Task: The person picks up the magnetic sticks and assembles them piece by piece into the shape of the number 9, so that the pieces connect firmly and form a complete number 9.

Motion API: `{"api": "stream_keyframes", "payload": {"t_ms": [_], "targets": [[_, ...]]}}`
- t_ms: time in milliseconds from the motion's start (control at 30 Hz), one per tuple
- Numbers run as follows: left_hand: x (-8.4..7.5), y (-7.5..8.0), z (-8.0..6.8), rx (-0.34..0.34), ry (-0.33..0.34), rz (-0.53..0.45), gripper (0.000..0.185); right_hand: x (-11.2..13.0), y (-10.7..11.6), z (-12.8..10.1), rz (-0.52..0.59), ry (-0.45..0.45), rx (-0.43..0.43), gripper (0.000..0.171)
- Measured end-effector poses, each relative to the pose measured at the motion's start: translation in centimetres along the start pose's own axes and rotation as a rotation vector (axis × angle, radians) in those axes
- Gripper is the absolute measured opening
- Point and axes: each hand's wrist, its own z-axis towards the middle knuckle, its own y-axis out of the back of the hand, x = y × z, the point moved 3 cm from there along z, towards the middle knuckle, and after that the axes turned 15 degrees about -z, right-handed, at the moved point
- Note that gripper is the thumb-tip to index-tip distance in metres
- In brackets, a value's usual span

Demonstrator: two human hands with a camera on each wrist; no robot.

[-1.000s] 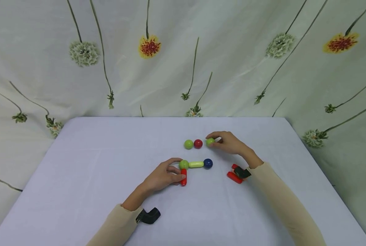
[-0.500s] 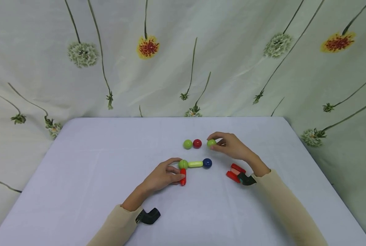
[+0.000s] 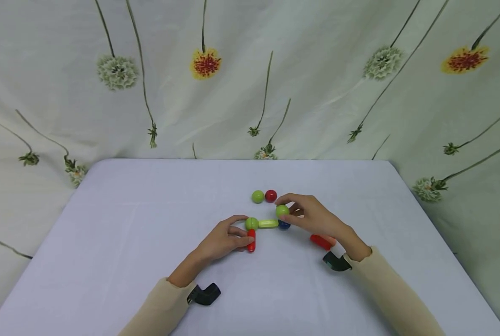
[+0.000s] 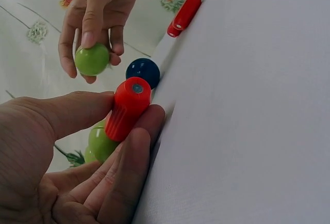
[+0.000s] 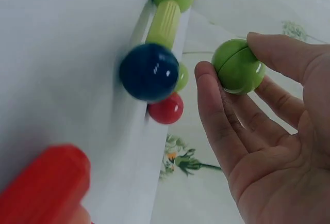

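The right hand (image 3: 313,218) pinches a green ball (image 3: 282,211) in its fingertips, held just above the blue ball (image 5: 149,72) at the 3 o'clock end of a yellow-green rod (image 3: 268,224). The left hand (image 3: 222,240) grips a red rod (image 3: 251,240) joined to another green ball (image 3: 251,224) at the rod's 9 o'clock end. At 12 o'clock on the table (image 3: 128,224), 2 loose balls (image 3: 264,196) touch.

Pinched green ball (image 3: 282,211) above blue ball (image 3: 284,225)
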Motion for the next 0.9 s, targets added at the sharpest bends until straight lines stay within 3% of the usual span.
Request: {"api": "stream_keyframes", "payload": {"t_ms": [367,600,900], "targets": [[0.2,0.2,0.2,-0.018,-0.017,0.013,0.064,2.2,-2.3,-0.9,0.039,0.107,0.076,0.032],[0.3,0.0,0.3,-0.009,-0.034,0.008,0.062,3.6,-3.0,-1.7,-0.032,0.127,0.095,0.03],[0.3,-0.1,0.2,0.003,-0.051,0.018,0.062,4.2,-4.4,-2.1,-0.044,0.168,0.116,0.028]]}}
